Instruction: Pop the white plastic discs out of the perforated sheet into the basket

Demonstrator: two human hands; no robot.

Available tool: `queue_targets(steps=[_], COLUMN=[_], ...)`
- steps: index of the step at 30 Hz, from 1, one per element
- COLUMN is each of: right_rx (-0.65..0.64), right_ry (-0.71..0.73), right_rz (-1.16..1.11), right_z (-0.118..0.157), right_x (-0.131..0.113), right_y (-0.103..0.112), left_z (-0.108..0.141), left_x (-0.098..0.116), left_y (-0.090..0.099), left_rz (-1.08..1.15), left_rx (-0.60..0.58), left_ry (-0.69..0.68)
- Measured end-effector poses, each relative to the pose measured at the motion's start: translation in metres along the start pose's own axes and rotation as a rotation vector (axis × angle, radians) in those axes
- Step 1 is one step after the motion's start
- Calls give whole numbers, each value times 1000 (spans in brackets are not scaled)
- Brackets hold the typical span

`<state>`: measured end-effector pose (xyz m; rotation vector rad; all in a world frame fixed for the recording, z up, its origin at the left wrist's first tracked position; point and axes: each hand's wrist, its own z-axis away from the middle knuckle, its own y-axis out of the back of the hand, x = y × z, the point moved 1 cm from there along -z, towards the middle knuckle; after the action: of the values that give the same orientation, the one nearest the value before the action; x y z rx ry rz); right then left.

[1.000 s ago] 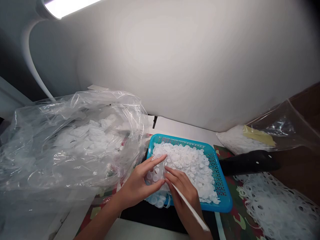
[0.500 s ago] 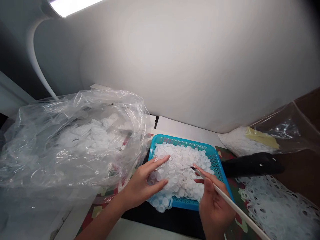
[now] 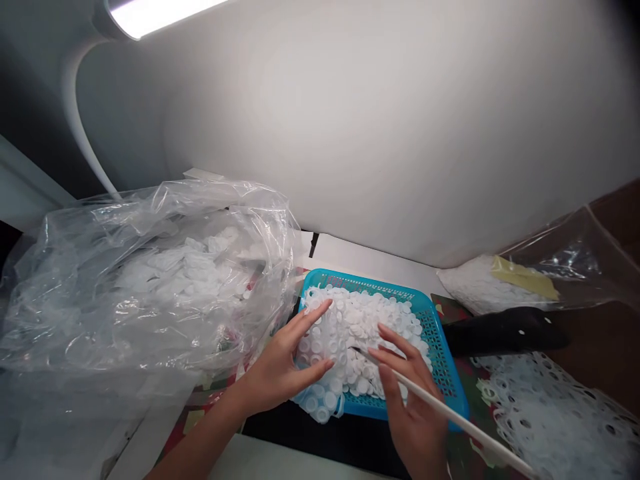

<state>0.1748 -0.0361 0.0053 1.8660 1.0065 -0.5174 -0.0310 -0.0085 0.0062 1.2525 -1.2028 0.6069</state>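
Observation:
A linked sheet of translucent white plastic discs (image 3: 325, 340) lies over the left part of a blue perforated basket (image 3: 453, 380), its lower corner hanging over the front rim. My left hand (image 3: 283, 363) holds this sheet at its left side, thumb and index finger stretched apart across it; the other fingers are mostly hidden. In my right hand (image 3: 415, 400) is a long, thin white-handled tool (image 3: 450, 413) with a dark, narrow tip, its fingers partly spread around the shaft. That tip is at the sheet's right edge. Loose white discs (image 3: 380, 313) heap up in the basket.
A big clear plastic bag (image 3: 150, 313) with white pieces fills the left side. To the right are a black object (image 3: 505, 331), a pile of ringed plastic sheets (image 3: 565, 413) and another bag (image 3: 470, 283). A lamp (image 3: 165, 13) hangs upper left.
My right hand and the tool have moved left and slightly down, bringing the tip to the sheet. The right fingers have spread more. My left hand has barely shifted.

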Motion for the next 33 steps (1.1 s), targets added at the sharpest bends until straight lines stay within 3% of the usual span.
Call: queue_targets(steps=[3, 8, 18, 23, 27, 30, 33], right_rx=[-114, -180, -178, -196, -216, -191, -129], right_ry=[74, 95, 171, 194, 299, 375, 339], right_rz=[-12, 17, 68, 123, 203, 183, 119], right_z=[0, -1, 1, -1, -5, -4, 1], right_x=[-6, -9, -10, -10, -9, -9, -9], right_y=[-7, -8, -7, -17, -26, -22, -12], left_z=[0, 0, 0, 0, 0, 1, 2], left_x=[-1, -3, -1, -2, -6, -6, -5], left_y=[-1, -2, 0, -1, -2, -2, -3], left_rz=[5, 9, 0, 15, 40, 70, 124], left_rx=[-6, -11, -22, -30, -32, -29, -46], left_ry=[-16, -25, 1, -23, -74, -56, -26])
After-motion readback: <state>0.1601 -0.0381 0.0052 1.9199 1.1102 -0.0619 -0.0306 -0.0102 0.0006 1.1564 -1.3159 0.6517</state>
